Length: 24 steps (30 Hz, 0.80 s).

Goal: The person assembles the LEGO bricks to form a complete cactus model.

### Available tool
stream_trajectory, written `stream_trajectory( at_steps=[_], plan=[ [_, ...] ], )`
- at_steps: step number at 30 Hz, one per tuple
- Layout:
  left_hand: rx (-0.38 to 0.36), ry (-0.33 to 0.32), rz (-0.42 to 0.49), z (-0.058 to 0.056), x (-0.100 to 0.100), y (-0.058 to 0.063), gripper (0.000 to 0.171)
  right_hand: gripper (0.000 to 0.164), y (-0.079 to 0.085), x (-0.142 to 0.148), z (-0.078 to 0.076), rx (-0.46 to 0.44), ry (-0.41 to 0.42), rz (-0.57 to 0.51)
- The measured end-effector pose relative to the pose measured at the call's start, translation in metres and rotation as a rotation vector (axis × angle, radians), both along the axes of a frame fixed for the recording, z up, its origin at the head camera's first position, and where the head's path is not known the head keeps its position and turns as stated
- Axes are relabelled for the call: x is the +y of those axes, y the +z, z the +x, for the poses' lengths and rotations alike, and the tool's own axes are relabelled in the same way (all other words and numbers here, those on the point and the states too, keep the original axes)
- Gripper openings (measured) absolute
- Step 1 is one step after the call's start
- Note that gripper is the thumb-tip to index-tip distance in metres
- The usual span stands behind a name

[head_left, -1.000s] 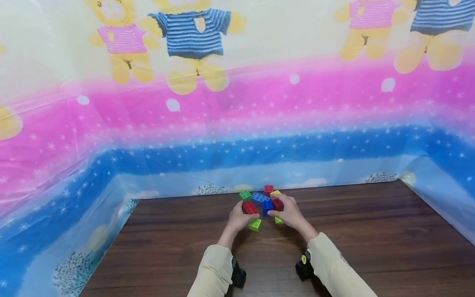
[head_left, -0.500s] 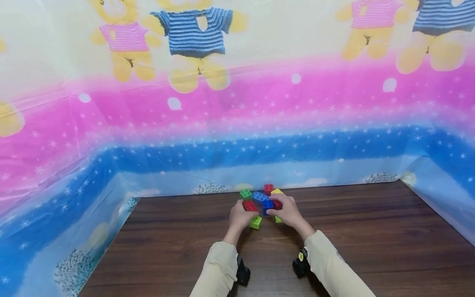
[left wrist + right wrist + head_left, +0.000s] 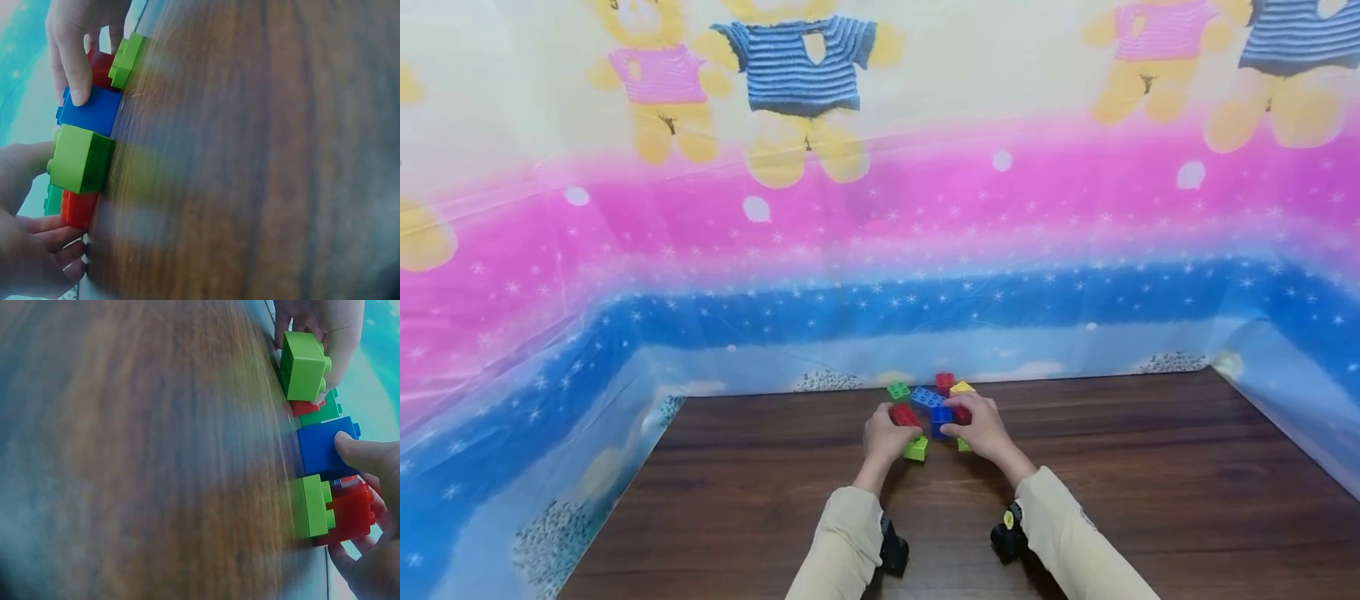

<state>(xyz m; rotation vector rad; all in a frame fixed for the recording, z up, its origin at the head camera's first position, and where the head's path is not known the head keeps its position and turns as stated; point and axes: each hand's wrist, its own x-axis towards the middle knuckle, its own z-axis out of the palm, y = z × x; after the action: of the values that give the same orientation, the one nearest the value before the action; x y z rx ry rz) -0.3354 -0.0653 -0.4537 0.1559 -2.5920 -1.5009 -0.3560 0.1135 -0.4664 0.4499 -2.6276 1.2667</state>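
A cluster of toy building bricks lies at the table's far edge. My left hand curls round a red brick, its thumb across the near side. A light green brick sits just in front of that thumb. My right hand holds a dark blue brick, the thumb flat against its near face. Its other fingers reach behind, beside a darker red brick; their tips are partly hidden. Another light green brick stands on its side under this hand.
Behind the hands lie a lighter blue brick, a green brick, a red brick and a yellow brick. A printed cloth rises right behind the wooden table.
My left hand has shifted slightly right and closed in on the red brick, covering more of it. The right hand stays almost still at the dark blue brick.
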Motion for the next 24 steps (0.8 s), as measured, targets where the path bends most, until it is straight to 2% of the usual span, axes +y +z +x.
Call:
stream_trajectory(
  at_steps=[6,11,16,24],
  plan=[
    [0.036,-0.012,0.066,-0.004,0.002,0.002,0.062,0.033,0.003,0.002,-0.001,0.0,-0.005,-0.012],
    [0.041,0.008,0.099,-0.005,0.002,0.004,0.062,0.034,0.005,0.003,-0.001,0.009,-0.002,-0.034],
    [0.039,0.016,0.126,-0.004,0.0,0.005,0.063,0.034,0.007,0.003,0.001,0.031,-0.006,-0.053],
    [0.033,-0.007,0.187,0.002,-0.011,0.0,0.066,0.033,0.006,-0.003,0.01,0.042,-0.049,-0.063]
  ],
)
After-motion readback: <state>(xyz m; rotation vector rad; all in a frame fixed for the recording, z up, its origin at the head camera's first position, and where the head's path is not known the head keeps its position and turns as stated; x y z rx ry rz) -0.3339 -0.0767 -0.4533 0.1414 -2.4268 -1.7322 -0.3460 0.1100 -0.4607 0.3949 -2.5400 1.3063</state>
